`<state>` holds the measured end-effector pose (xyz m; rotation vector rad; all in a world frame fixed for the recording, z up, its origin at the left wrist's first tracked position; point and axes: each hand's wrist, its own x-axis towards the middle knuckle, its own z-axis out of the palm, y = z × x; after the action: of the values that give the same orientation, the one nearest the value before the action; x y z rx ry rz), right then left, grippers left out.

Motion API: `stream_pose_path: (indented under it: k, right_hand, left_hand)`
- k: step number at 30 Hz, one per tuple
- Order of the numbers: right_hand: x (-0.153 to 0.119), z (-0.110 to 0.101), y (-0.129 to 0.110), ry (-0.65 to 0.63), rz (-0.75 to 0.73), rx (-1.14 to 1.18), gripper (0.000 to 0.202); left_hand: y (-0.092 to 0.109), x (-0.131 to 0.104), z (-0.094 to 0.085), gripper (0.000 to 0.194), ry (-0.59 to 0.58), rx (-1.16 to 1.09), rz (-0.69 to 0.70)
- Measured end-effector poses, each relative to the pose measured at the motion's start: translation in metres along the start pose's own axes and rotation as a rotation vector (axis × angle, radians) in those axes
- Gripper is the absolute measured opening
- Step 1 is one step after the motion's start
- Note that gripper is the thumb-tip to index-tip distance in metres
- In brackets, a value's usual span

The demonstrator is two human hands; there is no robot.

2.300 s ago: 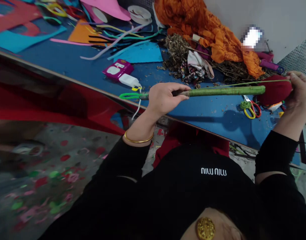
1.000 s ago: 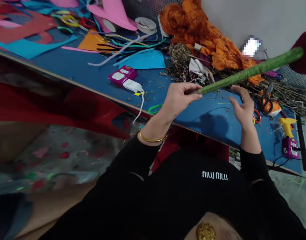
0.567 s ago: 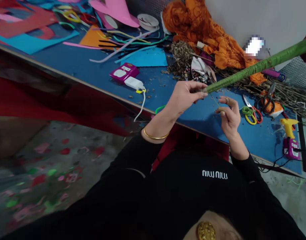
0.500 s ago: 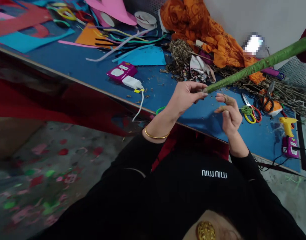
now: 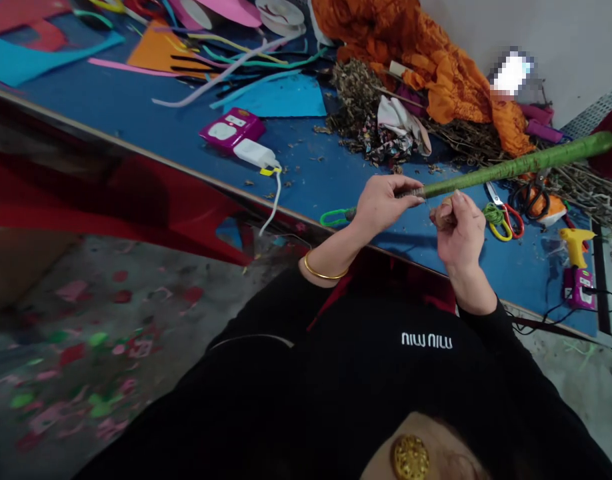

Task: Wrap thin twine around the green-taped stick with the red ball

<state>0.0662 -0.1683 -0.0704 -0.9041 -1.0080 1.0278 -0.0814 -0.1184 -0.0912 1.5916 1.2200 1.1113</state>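
A long stick wrapped in green [image 5: 521, 165] slants across the view above the blue table. My left hand [image 5: 381, 208] pinches it near its bare brown end, which pokes out past the left side of that hand. Its thick green end reaches right to a dark red shape at the frame edge. Just below the stick, my right hand [image 5: 461, 230] is closed with curled fingers; whatever they hold is hidden. Right of it lie scissors with red and yellow handles [image 5: 506, 217] and a small green coil [image 5: 493, 213]. A green loop [image 5: 335, 217] shows left of my left hand.
A purple power socket [image 5: 233, 129] with a white plug sits on the table [image 5: 151, 133]. Behind lie dried plants [image 5: 356, 90], orange cloth [image 5: 426, 67] and coloured strips. A yellow glue gun [image 5: 576, 243] stands at right, beside dark-handled scissors [image 5: 536, 200].
The stick's thick end has dropped, and its brown end now extends past my left hand. My right hand's fingers have curled closed from being apart. The camera view has shifted slightly.
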Motion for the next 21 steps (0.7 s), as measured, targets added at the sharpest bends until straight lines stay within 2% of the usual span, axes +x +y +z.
stream_pose_path:
  k: [3,6,10,13,21]
  right_hand:
    - [-0.005,0.003,-0.002,-0.020,-0.042,-0.055,0.053]
    - [-0.003,0.002,-0.010,-0.130,-0.117,-0.169,0.050]
    - [0.014,0.000,-0.028,-0.282,-0.232,-0.366,0.050]
    - [0.034,0.000,-0.033,-0.305,-0.237,-0.496,0.054]
    - [0.077,0.002,-0.006,-0.334,-0.154,-0.544,0.062]
  left_hand:
    - [0.005,-0.003,0.002,0.029,0.024,0.134,-0.028]
    - [0.016,-0.007,0.000,0.024,0.033,0.288,-0.014]
    - [0.021,-0.011,-0.002,0.011,0.043,0.365,0.050]
    - [0.019,-0.013,-0.001,0.017,0.066,0.398,0.075]
    - [0.022,-0.020,-0.001,0.024,0.036,0.570,0.126]
